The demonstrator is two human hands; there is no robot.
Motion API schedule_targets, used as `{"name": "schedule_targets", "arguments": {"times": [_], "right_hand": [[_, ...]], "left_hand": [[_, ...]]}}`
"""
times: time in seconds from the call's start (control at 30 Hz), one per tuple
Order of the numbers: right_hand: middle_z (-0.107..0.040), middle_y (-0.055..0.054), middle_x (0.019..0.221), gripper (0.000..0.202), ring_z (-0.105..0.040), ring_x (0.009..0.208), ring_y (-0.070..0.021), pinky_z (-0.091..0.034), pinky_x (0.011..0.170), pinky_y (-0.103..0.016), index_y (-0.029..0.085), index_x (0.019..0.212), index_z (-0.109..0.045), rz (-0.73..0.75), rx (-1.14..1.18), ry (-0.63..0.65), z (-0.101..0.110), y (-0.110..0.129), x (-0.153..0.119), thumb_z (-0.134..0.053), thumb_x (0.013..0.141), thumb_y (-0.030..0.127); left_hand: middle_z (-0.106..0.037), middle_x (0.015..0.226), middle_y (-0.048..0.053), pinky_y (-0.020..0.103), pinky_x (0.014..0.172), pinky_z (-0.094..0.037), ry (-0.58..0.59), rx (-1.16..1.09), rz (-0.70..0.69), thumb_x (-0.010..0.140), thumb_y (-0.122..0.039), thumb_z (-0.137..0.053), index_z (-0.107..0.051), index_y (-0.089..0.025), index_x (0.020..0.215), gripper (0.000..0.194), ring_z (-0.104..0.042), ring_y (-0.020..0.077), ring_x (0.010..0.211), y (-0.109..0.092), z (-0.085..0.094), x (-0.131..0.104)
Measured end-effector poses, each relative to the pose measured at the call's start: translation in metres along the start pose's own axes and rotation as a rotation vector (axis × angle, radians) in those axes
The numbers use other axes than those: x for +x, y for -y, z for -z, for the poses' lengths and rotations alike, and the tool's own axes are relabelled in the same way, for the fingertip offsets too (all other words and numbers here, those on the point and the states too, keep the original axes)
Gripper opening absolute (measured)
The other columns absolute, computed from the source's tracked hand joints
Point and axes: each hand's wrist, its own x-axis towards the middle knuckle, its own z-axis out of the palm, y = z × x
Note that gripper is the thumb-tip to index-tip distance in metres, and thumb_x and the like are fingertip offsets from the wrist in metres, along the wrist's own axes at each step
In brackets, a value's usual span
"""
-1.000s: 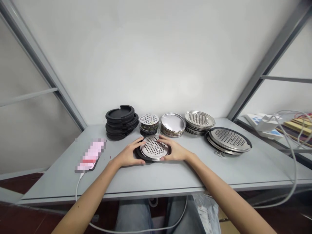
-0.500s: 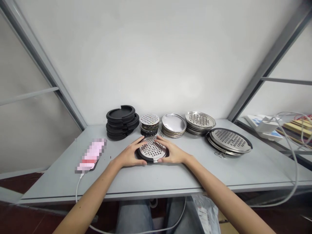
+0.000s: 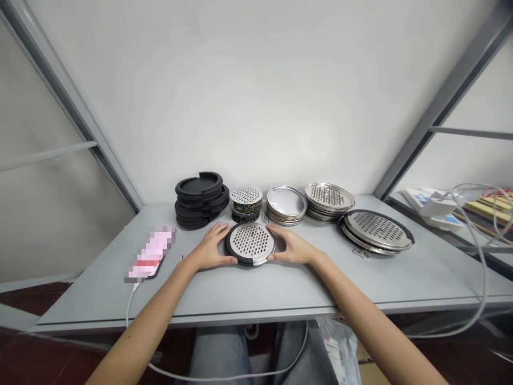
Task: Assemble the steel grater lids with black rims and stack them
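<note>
A round metal grater with a black rim along its left and lower edge lies flat on the table in front of me. My left hand curves round its left side, thumb at the lower rim and fingers at the upper left. On the other side, my right hand grips the right edge between thumb and fingers. Just behind stand a stack of small perforated discs and a stack of plain shiny round trays.
Black ring-shaped bases are piled at the back left. Larger grater discs stand at the back right, near a pile of bigger rimmed graters. A blurred-out phone with a white cable lies on the left.
My fingers have slid off the grater's perforated top out to its edges. The grater itself stays in nearly the same place.
</note>
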Motion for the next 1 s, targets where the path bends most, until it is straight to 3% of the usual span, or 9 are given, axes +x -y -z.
{"name": "schedule_targets", "arguments": {"times": [0.33,0.67,0.9,1.0], "right_hand": [[-0.050,-0.016,0.143,0.094,-0.048,0.130,-0.0373,-0.035,0.110,-0.054,0.017,0.142,-0.044,0.007,0.130,-0.010,-0.004,0.009,0.004,-0.081,0.063,0.051],[-0.042,-0.019,0.148,0.104,-0.041,0.135,-0.0362,-0.029,0.114,-0.054,0.015,0.145,-0.039,-0.045,0.105,-0.012,-0.002,0.007,0.001,-0.084,0.059,0.050],[-0.044,-0.017,0.148,0.092,-0.040,0.137,-0.0359,-0.027,0.115,-0.055,0.018,0.141,-0.048,0.005,0.115,-0.019,-0.008,0.001,0.003,-0.082,0.062,0.050],[-0.041,-0.016,0.149,0.094,-0.038,0.138,-0.0360,-0.026,0.116,-0.055,0.018,0.142,-0.047,0.012,0.109,-0.015,-0.010,0.001,0.005,-0.082,0.062,0.052]], "left_hand": [[-0.037,0.152,0.015,0.056,0.116,-0.026,-0.031,-0.051,-0.039,0.062,-0.067,-0.075,-0.036,-0.020,0.147,0.105,-0.026,0.0399,0.143,0.002,-0.003,0.002],[-0.029,0.155,0.017,0.055,0.117,-0.023,-0.007,0.007,0.025,0.064,-0.069,-0.073,-0.038,-0.019,0.147,0.103,-0.023,0.0389,0.144,0.006,0.008,-0.003],[-0.036,0.152,0.016,0.054,0.115,-0.027,-0.031,-0.044,0.004,0.067,-0.065,-0.073,-0.042,-0.021,0.145,0.095,-0.032,0.0377,0.141,0.010,0.004,0.001],[-0.035,0.153,0.016,0.055,0.116,-0.024,-0.010,-0.032,-0.016,0.067,-0.066,-0.072,-0.041,-0.020,0.146,0.096,-0.028,0.0375,0.143,0.013,0.005,0.003]]}}
